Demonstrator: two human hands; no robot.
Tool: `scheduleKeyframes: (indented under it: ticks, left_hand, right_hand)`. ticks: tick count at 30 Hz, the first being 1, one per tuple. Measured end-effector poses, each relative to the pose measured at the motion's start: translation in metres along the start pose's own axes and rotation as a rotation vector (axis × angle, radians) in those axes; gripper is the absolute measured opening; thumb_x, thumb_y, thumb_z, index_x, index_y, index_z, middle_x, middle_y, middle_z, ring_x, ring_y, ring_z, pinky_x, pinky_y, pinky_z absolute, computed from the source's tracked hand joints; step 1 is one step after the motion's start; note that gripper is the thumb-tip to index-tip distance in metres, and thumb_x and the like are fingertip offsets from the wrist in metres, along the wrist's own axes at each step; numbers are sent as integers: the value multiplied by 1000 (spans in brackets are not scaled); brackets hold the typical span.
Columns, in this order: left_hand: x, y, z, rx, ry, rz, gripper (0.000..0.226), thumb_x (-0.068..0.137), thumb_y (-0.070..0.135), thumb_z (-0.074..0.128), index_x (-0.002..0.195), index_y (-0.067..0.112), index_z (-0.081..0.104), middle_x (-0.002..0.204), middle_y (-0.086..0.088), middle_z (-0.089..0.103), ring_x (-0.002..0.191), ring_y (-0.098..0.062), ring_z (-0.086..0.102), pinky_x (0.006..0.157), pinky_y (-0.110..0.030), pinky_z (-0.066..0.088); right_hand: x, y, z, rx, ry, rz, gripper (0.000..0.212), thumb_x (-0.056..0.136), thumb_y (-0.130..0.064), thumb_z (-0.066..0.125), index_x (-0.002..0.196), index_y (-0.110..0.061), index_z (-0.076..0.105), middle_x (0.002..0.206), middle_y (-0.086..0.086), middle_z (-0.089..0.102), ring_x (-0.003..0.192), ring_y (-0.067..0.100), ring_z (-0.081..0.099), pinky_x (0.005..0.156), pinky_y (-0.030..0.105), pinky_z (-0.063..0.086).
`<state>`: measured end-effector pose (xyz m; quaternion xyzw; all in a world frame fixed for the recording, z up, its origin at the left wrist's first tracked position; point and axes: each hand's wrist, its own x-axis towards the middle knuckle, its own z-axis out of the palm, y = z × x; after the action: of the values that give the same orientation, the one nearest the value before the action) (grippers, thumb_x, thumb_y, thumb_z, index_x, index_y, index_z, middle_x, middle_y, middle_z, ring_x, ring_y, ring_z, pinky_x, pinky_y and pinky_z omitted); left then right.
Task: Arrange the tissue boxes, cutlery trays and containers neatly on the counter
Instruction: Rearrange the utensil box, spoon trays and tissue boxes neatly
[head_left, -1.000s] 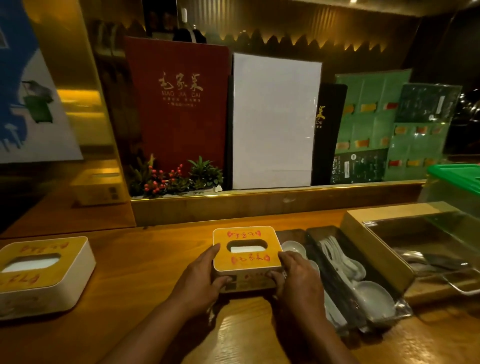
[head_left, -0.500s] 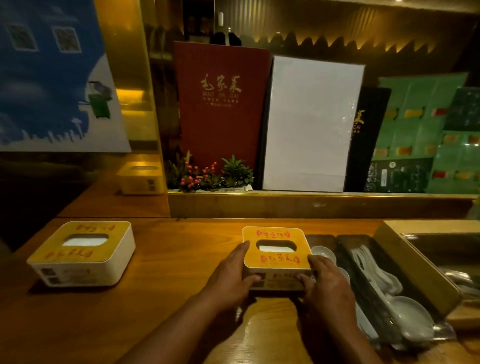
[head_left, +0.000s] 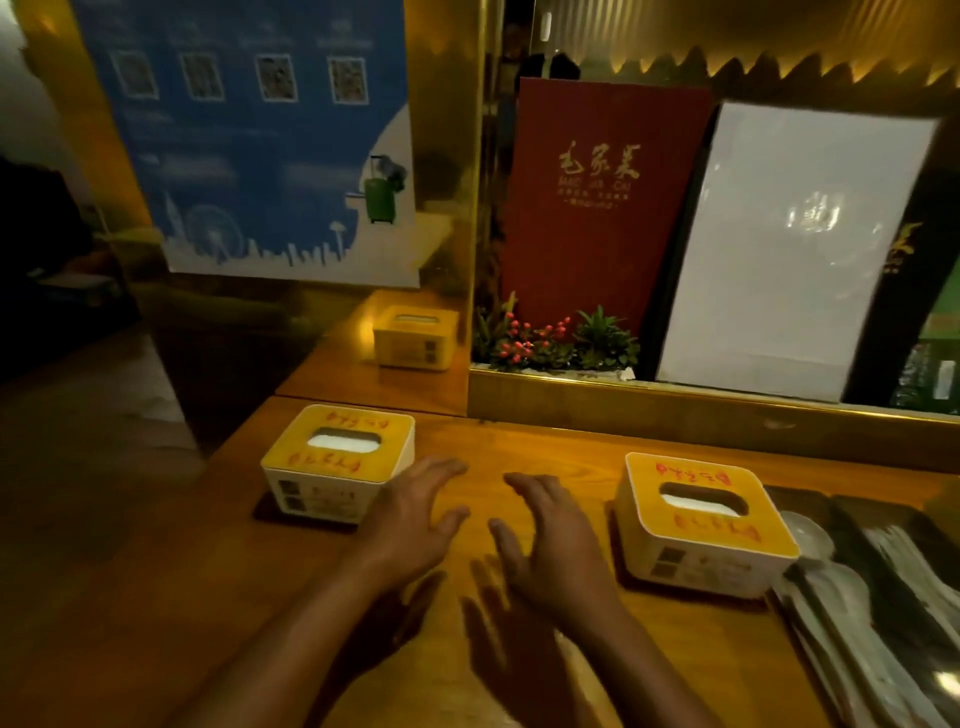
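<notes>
Two white tissue boxes with yellow tops and red writing stand on the wooden counter (head_left: 519, 447). The left tissue box (head_left: 337, 462) is near the counter's left end. The right tissue box (head_left: 706, 525) stands beside a dark cutlery tray (head_left: 883, 587) holding white spoons. My left hand (head_left: 415, 525) and my right hand (head_left: 550, 540) hover over the bare counter between the two boxes, fingers spread, holding nothing. The left hand's fingertips are close to the left box's right side without touching it.
A low gold-trimmed ledge (head_left: 701, 410) runs along the counter's back. Behind it lean a red menu (head_left: 597, 208) and a white board (head_left: 789, 249), with small plants (head_left: 550, 343) at their foot. A mirrored panel (head_left: 410, 332) at back left reflects a tissue box.
Both hands have let go of the right tissue box and moved left toward the other box. The view has swung left, so the tray and containers on the right have slid mostly out of frame.
</notes>
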<state>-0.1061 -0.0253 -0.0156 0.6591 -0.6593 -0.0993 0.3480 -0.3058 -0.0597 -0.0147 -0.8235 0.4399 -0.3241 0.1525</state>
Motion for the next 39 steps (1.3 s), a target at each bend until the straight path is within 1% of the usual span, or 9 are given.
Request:
scheduleKeyframes:
  ticks: [4, 9, 13, 16, 19, 24, 28, 32, 39]
  left_hand:
    - [-8, -55, -55, 29, 141, -1, 55, 86, 32, 71, 136, 38, 51, 141, 10, 50, 121, -13, 54, 93, -42, 55]
    - [-13, -120, -94, -22, 124, -101, 90, 74, 24, 86, 146, 43, 34, 149, 4, 36, 131, -18, 44, 91, -31, 51]
    - [-12, -147, -99, -30, 102, -185, 105, 67, 39, 89, 150, 37, 26, 151, 1, 33, 135, -24, 40, 98, -47, 47]
    - [-8, -152, -85, -109, 89, -246, 110, 62, 41, 91, 150, 34, 26, 152, -2, 37, 135, -27, 41, 98, -50, 47]
    - [-4, -144, -59, -216, 19, -272, 116, 56, 51, 90, 149, 43, 21, 151, -2, 44, 133, -28, 48, 96, -53, 51]
    - [4, -103, -10, -351, -32, -186, 112, 62, 40, 91, 148, 45, 20, 150, 0, 47, 133, -25, 49, 95, -47, 53]
    - [9, -66, 26, -418, -78, -99, 109, 67, 30, 90, 151, 42, 22, 148, 3, 49, 128, -15, 49, 94, -30, 48]
    - [14, -35, 52, -466, -97, -88, 109, 67, 25, 91, 150, 45, 23, 146, 4, 52, 126, -13, 52, 92, -27, 49]
    - [16, -6, 74, -462, -112, -82, 111, 66, 22, 92, 149, 45, 23, 132, 20, 52, 118, -4, 49, 89, -21, 48]
  right_hand:
    - [35, -51, 68, 23, -160, 29, 69, 88, -49, 59, 148, -33, 29, 139, 0, 46, 125, 23, 48, 96, 39, 48]
    - [65, -87, 124, -116, -253, 87, 80, 88, -61, 55, 152, -42, 11, 139, 10, 44, 122, 31, 48, 87, 43, 51]
    - [71, -79, 129, -258, -180, 18, 71, 91, -54, 56, 150, -33, 25, 125, 9, 58, 109, 30, 53, 78, 41, 51]
    - [69, -65, 112, -325, -187, 3, 92, 72, -59, 72, 147, -28, 31, 122, 5, 62, 110, 30, 53, 79, 42, 50]
    - [60, -47, 91, -341, -165, 42, 94, 65, -59, 77, 144, -30, 33, 128, 1, 61, 117, 31, 51, 84, 44, 49]
    - [31, -11, 51, -434, -86, 124, 86, 69, -59, 76, 141, -31, 38, 128, -1, 63, 121, 29, 50, 86, 44, 45]
    - [1, 13, 16, -488, 50, 188, 64, 84, -57, 58, 140, -27, 49, 132, 3, 61, 125, 30, 49, 94, 46, 43]
    - [-15, 36, -5, -623, 143, 219, 52, 78, -43, 76, 124, -22, 63, 130, 5, 61, 126, 32, 49, 98, 49, 45]
    - [-29, 58, -26, -596, 202, 255, 49, 79, -42, 75, 122, -21, 62, 133, 6, 58, 129, 29, 44, 102, 47, 44]
